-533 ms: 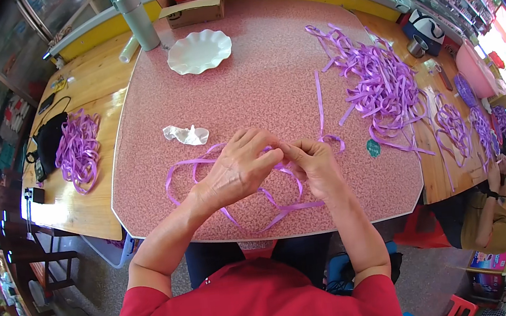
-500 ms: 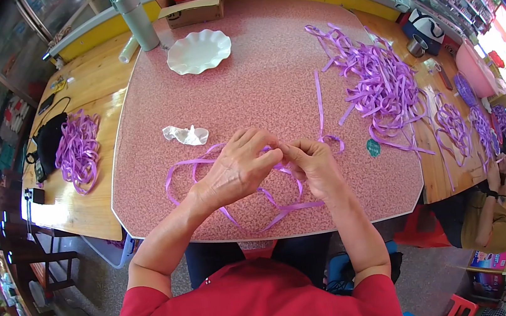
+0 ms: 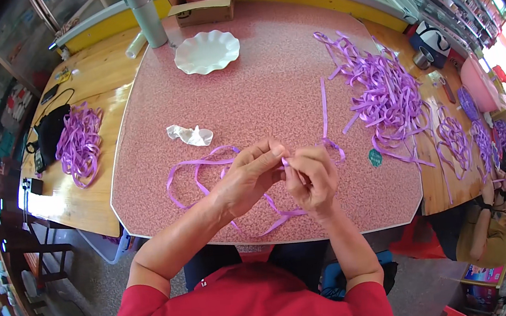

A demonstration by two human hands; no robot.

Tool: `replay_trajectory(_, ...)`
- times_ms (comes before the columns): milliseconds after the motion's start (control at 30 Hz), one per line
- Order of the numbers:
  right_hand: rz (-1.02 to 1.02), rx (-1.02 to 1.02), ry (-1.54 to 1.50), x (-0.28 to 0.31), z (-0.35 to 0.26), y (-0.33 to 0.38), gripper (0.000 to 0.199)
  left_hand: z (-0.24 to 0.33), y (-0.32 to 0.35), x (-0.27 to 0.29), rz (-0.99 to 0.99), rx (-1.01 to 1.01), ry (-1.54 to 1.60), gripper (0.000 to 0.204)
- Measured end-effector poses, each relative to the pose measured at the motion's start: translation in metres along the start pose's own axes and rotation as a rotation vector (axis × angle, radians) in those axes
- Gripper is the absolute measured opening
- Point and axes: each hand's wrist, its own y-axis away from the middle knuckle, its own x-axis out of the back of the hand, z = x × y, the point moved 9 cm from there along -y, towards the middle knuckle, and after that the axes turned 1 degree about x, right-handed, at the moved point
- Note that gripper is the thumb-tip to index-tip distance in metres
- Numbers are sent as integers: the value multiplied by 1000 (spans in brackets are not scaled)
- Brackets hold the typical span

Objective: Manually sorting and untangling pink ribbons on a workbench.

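Observation:
A purple ribbon (image 3: 281, 219) lies in loose loops on the pink speckled table in front of me. My left hand (image 3: 246, 178) pinches a bit of it between thumb and fingers, with the thumb on top. Pressed close beside it, my right hand (image 3: 314, 179) is closed on the same ribbon with bent fingers. A small purple piece shows between the fingertips; whether it is knotted I cannot tell. Beyond my right hand, a straight length of ribbon (image 3: 325, 111) runs away from me and curls at its near end. Left of it lies a crumpled white tissue (image 3: 190, 135).
A large heap of purple ribbons (image 3: 383, 85) covers the right side, a green tag (image 3: 375, 157) near it. Farther back stand a scalloped white plate (image 3: 207, 52), a pale green flask (image 3: 147, 19) and a cardboard box (image 3: 204, 11). Another ribbon bundle (image 3: 79, 141) lies left; a person (image 3: 495, 226) sits right.
My hands have turned at the wrists: the left thumb now lies uppermost and the right fingers are more curled. Both remain together on the ribbon. The view has shifted slightly.

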Motion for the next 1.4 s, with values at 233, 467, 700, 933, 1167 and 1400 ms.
replay_trajectory(233, -279, 196, 233, -5, -13, -5, 29, 3, 2, 21, 175, 69, -324, 25)
replay_trajectory(467, -320, 58, 220, -7, 4, -4, 26, 11, 10, 9, 187, -133, -427, 17)
replay_trajectory(700, -252, -204, 82, -12, 20, -4, 17, 21, 5, 23, 285, -372, -716, 8)
replay_trajectory(933, -171, -280, 87, -12, 25, -4, 12, 18, -1, 24, 261, -481, -762, 6)
replay_trajectory(1167, -67, -710, -351, -16, 51, 24, 4, 40, 8, -1, 235, -651, -1044, 8)
replay_trajectory(1400, -64, -1012, -511, -23, 63, 39, 4, 12, -7, 24, 170, -329, -618, 9)
